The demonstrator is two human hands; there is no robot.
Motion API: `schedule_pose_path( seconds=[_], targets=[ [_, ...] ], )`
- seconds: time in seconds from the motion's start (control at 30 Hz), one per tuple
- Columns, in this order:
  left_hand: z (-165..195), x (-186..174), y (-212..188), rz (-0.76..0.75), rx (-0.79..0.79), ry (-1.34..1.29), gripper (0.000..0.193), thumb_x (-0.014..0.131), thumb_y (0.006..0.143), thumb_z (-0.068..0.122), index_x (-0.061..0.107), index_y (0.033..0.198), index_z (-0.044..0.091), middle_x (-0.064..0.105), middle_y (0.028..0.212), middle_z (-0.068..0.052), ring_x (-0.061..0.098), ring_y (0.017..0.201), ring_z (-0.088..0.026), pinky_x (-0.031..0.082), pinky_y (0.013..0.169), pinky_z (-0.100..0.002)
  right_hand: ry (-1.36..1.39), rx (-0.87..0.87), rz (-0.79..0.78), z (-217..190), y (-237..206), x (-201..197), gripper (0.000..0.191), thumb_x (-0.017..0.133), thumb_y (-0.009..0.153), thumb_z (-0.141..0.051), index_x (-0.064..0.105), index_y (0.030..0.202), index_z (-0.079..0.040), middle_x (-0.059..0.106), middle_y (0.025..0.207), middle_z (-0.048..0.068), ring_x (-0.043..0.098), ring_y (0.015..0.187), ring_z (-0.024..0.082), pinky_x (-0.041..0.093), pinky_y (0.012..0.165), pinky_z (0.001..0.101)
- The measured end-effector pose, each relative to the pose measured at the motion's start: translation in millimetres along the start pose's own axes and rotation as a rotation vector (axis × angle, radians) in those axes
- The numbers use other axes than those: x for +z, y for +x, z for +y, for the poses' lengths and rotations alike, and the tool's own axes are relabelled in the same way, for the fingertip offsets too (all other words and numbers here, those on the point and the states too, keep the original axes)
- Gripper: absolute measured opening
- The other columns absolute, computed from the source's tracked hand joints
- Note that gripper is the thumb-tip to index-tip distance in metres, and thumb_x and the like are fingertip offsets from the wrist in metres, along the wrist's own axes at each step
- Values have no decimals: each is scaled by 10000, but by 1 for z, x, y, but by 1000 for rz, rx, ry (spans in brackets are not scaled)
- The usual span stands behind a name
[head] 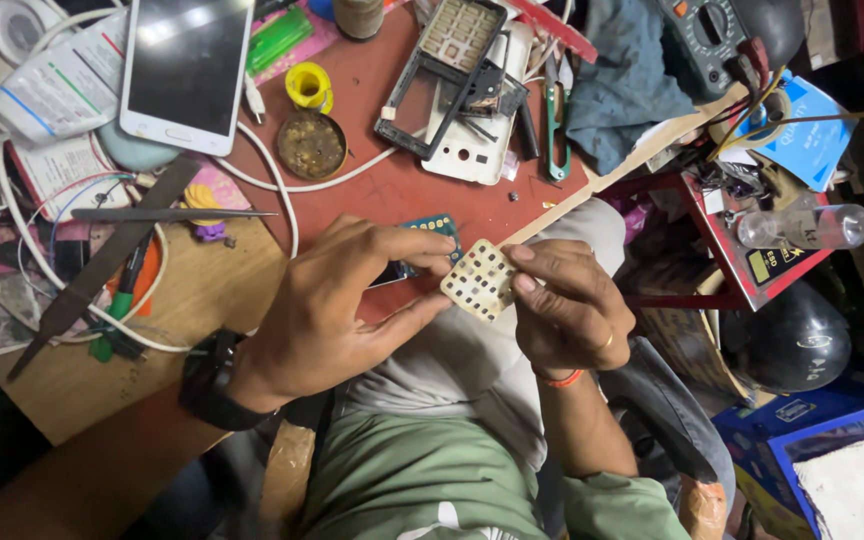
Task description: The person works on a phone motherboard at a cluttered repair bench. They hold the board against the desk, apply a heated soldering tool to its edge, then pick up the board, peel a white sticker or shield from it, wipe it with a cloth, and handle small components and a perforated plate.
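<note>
Hands (432, 300) pinching keypad membrane (479, 279), blue board (432, 226) mostly hidden

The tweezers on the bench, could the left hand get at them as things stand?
Probably not straight away. The way to the tweezers looks open, with only cables nearby, but the left hand is busy, gripping the keypad together with the right hand, so it would have to let go.

Dark-screened white phone (185, 70) top left; blue packet (812, 135) far right
</note>
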State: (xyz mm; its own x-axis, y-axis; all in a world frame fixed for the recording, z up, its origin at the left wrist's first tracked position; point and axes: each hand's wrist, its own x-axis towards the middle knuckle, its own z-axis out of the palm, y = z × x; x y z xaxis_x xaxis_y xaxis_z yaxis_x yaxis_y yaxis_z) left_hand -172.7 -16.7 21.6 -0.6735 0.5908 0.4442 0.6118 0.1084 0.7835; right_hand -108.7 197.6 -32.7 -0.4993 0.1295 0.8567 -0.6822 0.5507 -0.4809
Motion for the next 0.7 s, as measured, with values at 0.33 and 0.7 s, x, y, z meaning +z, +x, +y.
schedule_pose_path(
  seconds=[0.33, 0.7],
  targets=[
    [1, 5, -10, 204, -191, -276, 523, 735, 1044, 14, 399, 1438, 92, 576, 1379, -127, 684, 1252, -237, 581, 1063, -344, -34, 84, 116, 6, -19, -8, 179, 692, 857, 161, 570, 898, 38, 694, 931, 228, 715, 767, 313, 629, 704, 412],
    [-8, 6, -17, 420, -401, -669, 550, 507, 1176, 231, 170, 1563, 32, 340, 1539, -224, 514, 1364, -323, 515, 1134, -464, -31, 197, -49, -6, -44, -18, 208, 722, 818, 206, 601, 905, 62, 683, 955, 221, 726, 852, 334, 625, 792, 448]
  ],
)
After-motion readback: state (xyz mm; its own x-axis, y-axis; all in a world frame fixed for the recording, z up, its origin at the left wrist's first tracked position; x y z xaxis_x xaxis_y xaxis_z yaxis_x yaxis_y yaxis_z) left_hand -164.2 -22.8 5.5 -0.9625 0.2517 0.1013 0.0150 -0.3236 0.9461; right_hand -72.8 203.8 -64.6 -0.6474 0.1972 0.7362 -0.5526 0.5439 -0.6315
